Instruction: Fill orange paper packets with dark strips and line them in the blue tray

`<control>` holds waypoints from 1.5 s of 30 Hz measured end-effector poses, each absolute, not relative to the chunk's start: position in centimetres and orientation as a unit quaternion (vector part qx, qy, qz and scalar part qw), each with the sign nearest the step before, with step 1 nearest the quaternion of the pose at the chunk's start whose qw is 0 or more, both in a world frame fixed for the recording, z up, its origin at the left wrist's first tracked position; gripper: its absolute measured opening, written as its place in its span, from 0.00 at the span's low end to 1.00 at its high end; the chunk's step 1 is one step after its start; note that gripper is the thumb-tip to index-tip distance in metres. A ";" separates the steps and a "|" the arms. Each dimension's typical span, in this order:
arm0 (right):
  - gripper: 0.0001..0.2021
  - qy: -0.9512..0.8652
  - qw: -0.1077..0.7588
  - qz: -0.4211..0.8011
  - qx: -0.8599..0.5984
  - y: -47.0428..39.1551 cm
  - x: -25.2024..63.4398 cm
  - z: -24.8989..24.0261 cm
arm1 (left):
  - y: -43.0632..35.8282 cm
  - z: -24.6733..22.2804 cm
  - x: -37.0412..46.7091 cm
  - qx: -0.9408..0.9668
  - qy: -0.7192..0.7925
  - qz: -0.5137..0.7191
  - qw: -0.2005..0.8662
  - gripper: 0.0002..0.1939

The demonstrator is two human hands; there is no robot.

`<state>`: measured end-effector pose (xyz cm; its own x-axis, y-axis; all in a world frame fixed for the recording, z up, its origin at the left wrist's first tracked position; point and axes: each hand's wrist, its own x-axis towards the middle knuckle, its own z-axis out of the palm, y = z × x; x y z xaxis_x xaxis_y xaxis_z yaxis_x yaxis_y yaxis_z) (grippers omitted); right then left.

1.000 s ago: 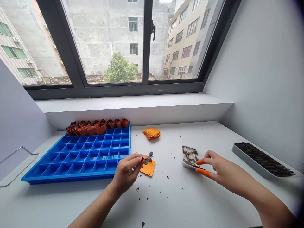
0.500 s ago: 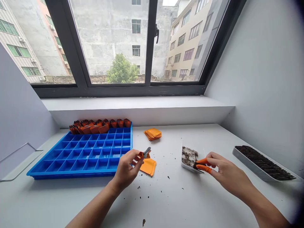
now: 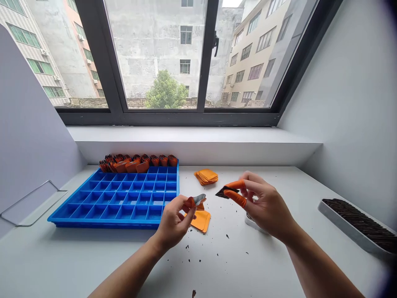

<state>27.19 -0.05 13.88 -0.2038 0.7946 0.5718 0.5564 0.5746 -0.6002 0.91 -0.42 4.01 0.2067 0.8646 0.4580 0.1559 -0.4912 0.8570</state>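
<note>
1. Head camera: two bare hands work over a white table (image 3: 248, 273) before one dark-framed window (image 3: 161, 120), one green tree (image 3: 166, 91) outside.
2. The left hand (image 3: 175, 219) clamps one orange pouch (image 3: 196, 201) between thumb and fingers, its grey inside turned up toward the right.
3. The right hand (image 3: 269, 207), two orange finger covers (image 3: 235, 198) on its digits, pinches a dark piece (image 3: 222, 192) between the covered tips; whether it is one layer or several cannot be told. The piece hangs above the table, near the pouch but apart from it.
4. One small pile (image 3: 202, 220) of orange pouches lies below and just beside the left hand, its count hidden; one taller stack (image 3: 207, 176) sits farther back, between tray and right hand.
5. One blue tray (image 3: 105, 223) stands at left, four rows of compartments showing before the orange bundles (image 3: 142, 166) along its back, packed too tightly for a sure count.
6. One small box (image 3: 254, 223) is partly hidden behind the right hand; one long box (image 3: 344, 231) at far right holds a row of dark strips (image 3: 356, 215), too many to count.
7. One wire stand (image 3: 23, 226) rests at far left, and dark crumbs (image 3: 200, 260), more than half a dozen, dot the tabletop.
</note>
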 end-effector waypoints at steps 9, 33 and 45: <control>0.18 -0.805 0.422 0.271 -0.318 5.2 19.9 16.7 | -0.2 3.6 0.6 0.611 0.347 0.557 0.443 0.14; 0.16 -0.823 0.358 0.336 -0.286 6.9 19.7 15.9 | 0.1 3.6 0.0 0.593 0.358 0.593 0.411 0.11; 0.16 -0.870 0.332 0.251 -0.264 6.6 20.1 15.4 | 0.4 4.1 0.0 0.581 0.355 0.623 0.384 0.13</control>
<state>20.14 6.55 15.36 -0.6404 0.6255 0.4457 0.2928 0.7353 -0.6112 0.02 0.40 4.07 -0.0290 0.8921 0.4509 -0.0656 -0.4518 0.8897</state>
